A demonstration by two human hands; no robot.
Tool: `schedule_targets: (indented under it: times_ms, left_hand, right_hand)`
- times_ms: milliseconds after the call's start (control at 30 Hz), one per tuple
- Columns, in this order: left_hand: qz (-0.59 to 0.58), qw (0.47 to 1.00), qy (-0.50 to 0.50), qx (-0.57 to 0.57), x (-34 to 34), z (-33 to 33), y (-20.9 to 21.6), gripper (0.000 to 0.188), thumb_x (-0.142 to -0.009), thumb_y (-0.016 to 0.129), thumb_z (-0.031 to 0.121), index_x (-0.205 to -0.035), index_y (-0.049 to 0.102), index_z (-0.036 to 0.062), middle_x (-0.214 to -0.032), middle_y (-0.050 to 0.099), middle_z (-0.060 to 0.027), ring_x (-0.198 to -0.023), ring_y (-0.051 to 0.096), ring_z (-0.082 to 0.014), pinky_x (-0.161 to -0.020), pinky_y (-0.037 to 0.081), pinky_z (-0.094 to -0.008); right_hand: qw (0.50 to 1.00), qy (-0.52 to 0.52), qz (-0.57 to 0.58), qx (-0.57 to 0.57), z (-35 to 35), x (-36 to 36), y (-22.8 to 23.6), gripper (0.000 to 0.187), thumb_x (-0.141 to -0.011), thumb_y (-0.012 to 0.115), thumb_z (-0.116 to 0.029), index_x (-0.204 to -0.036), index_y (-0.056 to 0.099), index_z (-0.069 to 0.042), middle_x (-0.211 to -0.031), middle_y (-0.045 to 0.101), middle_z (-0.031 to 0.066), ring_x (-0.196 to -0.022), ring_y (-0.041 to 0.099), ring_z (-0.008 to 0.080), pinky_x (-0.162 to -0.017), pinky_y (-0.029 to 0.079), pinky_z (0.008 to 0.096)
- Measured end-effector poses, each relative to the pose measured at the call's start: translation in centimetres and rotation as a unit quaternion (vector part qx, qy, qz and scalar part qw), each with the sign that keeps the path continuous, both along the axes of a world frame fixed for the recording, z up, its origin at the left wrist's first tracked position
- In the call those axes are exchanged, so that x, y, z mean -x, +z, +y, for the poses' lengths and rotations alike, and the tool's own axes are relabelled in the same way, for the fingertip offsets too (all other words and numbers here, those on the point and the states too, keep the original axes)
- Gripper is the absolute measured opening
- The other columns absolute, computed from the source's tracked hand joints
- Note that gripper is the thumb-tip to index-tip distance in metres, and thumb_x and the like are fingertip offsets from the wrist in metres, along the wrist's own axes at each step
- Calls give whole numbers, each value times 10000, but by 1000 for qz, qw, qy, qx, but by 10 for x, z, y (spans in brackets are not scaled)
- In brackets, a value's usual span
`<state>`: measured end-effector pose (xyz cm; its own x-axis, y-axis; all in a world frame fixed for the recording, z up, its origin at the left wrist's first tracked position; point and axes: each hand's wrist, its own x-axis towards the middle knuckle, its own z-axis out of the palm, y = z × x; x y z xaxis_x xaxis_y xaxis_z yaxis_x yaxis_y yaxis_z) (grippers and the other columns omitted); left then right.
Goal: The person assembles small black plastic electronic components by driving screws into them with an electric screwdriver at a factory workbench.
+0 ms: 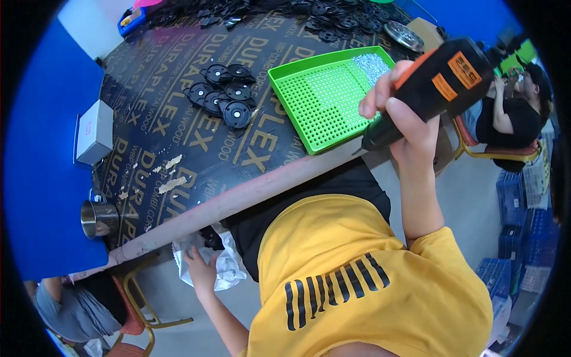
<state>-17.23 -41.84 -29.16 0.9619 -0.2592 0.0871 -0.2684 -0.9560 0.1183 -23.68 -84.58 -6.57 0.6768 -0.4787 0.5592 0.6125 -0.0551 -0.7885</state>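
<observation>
My right hand (413, 128) is raised over the table's near edge at the right. It is wrapped round a black and orange electric screwdriver (416, 89), whose narrow tip points down and to the left. Low on the left, below the table edge, my left hand (202, 272) lies against a crinkled clear plastic bag (229, 268) with its fingers apart. Something dark shows at the bag's mouth, too unclear to name. On the table, a green perforated tray (327, 138) holds small silvery pieces, likely screws (372, 66), in its far corner. Left of it sit several black round plastic parts (238, 113).
A larger heap of black parts (345, 22) and a round metal lid (404, 35) lie at the back. At the left stand a white box (95, 134) and a steel cup (98, 219). People sit at both sides; blue crates (513, 205) are stacked at right.
</observation>
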Motion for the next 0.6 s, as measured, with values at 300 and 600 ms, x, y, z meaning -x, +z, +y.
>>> schedule_targets:
  times_ms: [300, 600]
  left_hand:
    - [-396, 672, -263, 567, 36, -86, 209, 88, -887, 513, 114, -870, 588, 71, -889, 600, 12, -828, 523, -90, -744, 385, -259]
    - [-594, 498, -407, 483, 35, -113, 255, 306, -929, 442, 156, -1206, 476, 33, -1244, 521, -126, -1160, 472, -261, -990, 351, -449]
  right_hand:
    - [997, -27, 61, 44, -2, -1, -4, 334, -804, 536, -56, -1105, 403, 2, -628, 483, 74, -468, 527, 151, -478, 456, 281]
    - [999, -24, 48, 5, 3, 5, -7, 340, -765, 526, -14, -1082, 406, 7, -600, 469, 67, -444, 480, 137, -461, 435, 268]
